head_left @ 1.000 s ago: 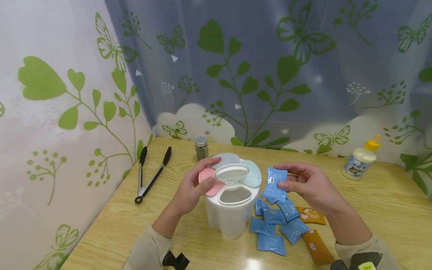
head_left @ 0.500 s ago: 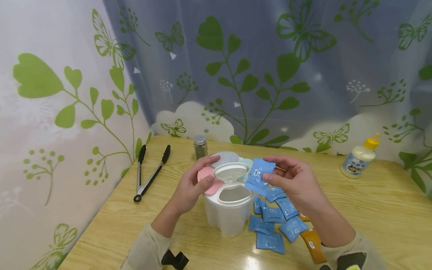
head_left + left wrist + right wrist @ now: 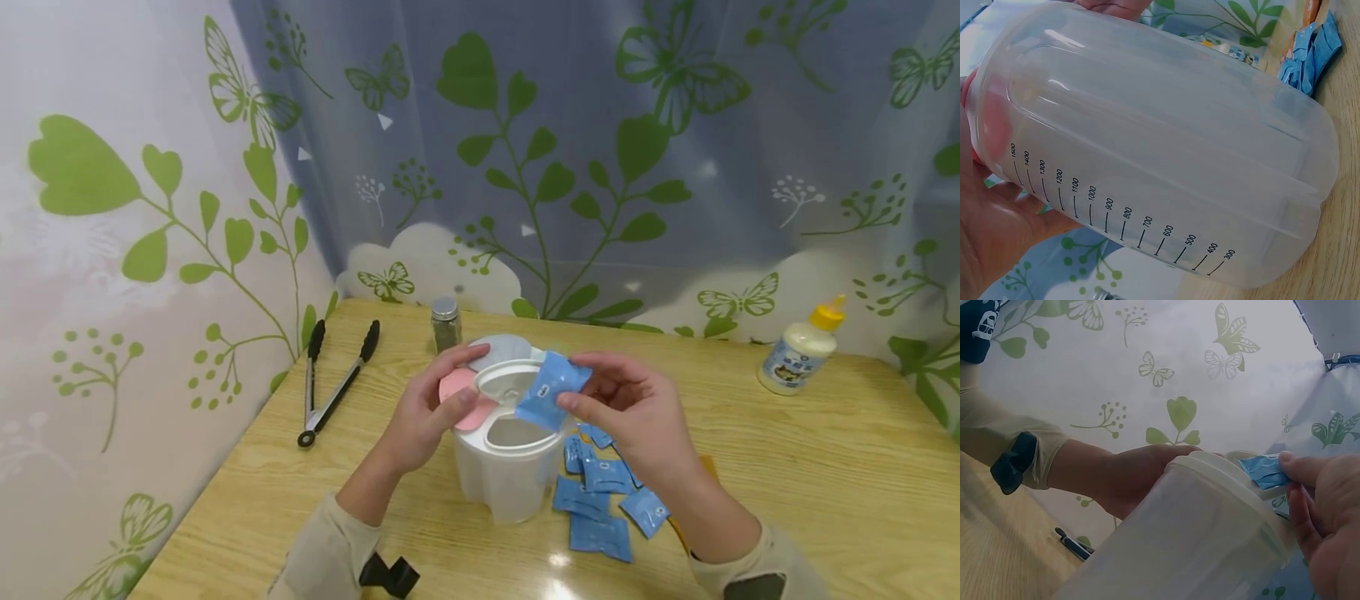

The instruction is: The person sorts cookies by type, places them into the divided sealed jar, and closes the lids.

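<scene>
A translucent plastic storage container stands upright on the table, its white lid carrying pink, grey and pale flaps. One flap is raised over the front opening. My left hand grips the lid's left side, thumb on the pink flap. My right hand pinches a small blue sealed packet by its right edge, tilted just above that opening. In the right wrist view the packet is at the lid's rim. Black volume marks run down the container's wall in the left wrist view.
Several blue packets lie right of the container; an orange packet is mostly hidden behind my right arm. Tongs lie at the left. A jar with a silver cap stands behind, and a yellow-capped bottle at the far right.
My right hand has carried the blue packet leftward, from above the packet pile to over the lid's opening. My left hand has stayed on the lid.
</scene>
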A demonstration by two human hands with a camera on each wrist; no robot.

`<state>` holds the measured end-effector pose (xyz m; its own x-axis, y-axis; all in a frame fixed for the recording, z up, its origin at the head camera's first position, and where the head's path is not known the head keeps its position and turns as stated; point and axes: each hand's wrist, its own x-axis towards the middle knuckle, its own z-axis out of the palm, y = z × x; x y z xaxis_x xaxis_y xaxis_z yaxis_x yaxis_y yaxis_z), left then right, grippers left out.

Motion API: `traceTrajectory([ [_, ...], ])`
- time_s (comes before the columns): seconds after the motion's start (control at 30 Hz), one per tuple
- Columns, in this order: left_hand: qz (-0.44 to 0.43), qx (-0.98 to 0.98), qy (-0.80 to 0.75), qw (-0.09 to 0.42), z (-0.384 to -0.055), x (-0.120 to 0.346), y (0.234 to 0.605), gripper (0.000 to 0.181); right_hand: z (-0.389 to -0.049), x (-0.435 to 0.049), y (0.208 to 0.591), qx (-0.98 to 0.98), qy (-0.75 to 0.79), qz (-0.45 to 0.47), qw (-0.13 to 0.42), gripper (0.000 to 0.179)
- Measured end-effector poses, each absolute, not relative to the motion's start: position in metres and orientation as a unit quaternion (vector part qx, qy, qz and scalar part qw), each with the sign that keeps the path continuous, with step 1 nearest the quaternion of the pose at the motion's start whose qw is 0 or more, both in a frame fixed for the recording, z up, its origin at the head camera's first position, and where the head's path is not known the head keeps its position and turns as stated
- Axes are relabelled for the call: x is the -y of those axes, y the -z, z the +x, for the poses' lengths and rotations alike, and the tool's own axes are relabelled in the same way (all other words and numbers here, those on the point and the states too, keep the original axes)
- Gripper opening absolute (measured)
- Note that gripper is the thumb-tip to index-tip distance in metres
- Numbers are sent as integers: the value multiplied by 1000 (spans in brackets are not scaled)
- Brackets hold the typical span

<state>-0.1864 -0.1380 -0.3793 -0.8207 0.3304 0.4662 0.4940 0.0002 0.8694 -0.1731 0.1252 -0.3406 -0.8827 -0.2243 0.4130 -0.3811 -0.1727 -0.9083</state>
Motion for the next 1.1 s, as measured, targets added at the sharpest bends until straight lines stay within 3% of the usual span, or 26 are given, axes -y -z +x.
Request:
traceTrajectory([
  [0.2, -287, 707, 643, 59, -185, 139, 378, 51, -172, -124, 343, 632, -727, 265, 41, 39],
  [0.7, -287, 709, 642, 61, -185, 139, 378, 51, -170, -118, 334, 643, -706, 286, 85, 33],
  [1.1, -287, 711, 639, 59, -185, 138, 378, 51, -166, -121, 337, 671, -659, 341, 14, 22],
])
